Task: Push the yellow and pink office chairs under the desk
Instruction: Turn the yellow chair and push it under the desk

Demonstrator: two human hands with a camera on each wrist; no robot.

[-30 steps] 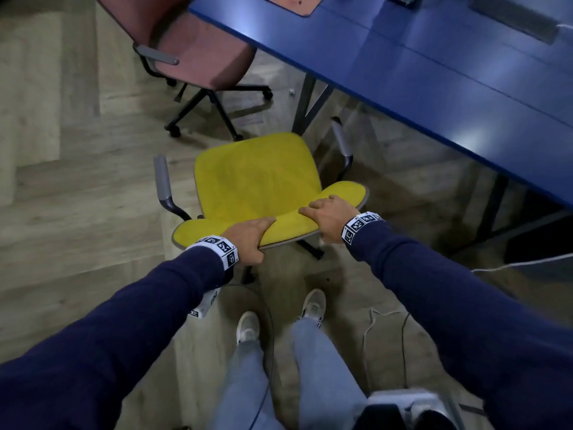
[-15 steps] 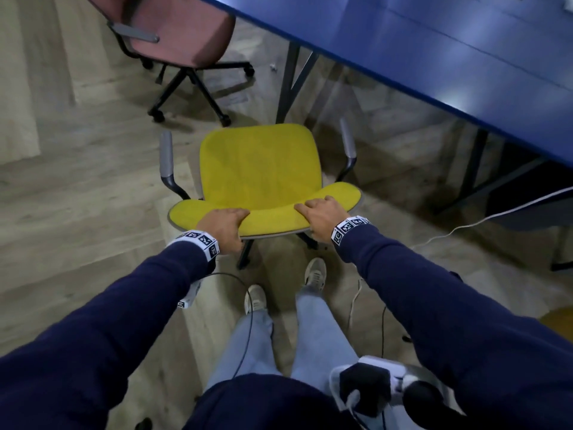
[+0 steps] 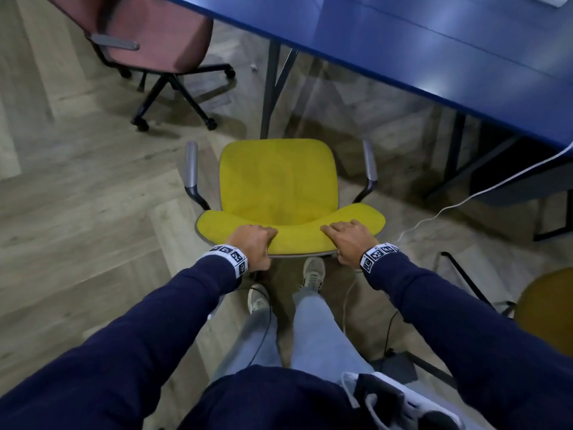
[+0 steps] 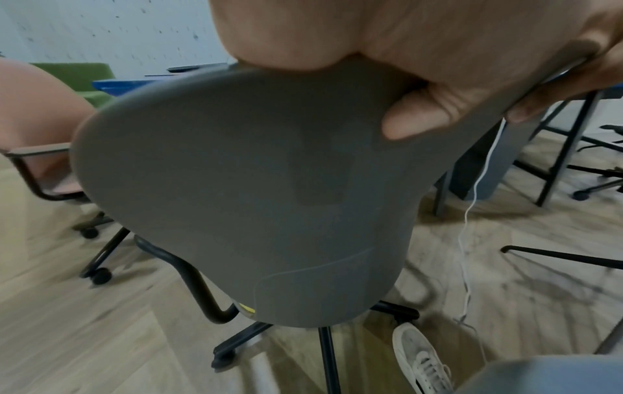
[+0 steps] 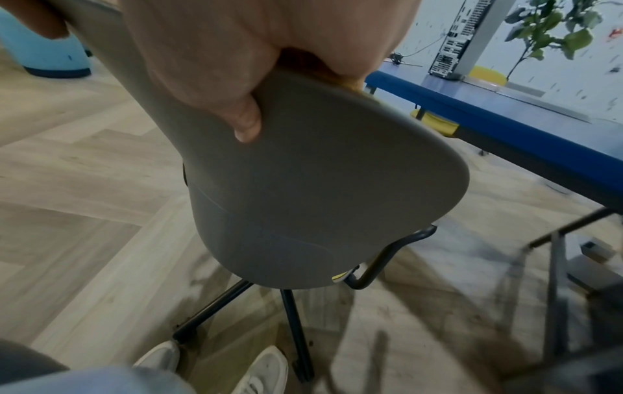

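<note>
Head view showed my left hand (image 3: 252, 243) and right hand (image 3: 348, 242) both clamped on the top edge of the yellow chair's (image 3: 279, 184) backrest, fingers curled over its front. In the left wrist view my left thumb (image 4: 414, 117) pressed against the grey back shell (image 4: 253, 186); in the right wrist view my right thumb (image 5: 244, 117) did the same, so each grip pinched the backrest. The yellow chair stood on the wooden floor (image 3: 77, 212) just short of the blue surface (image 3: 434, 57), its seat facing the desk leg (image 3: 271, 88). The pink chair (image 3: 155, 35) stood to the left, near the surface's edge.
</note>
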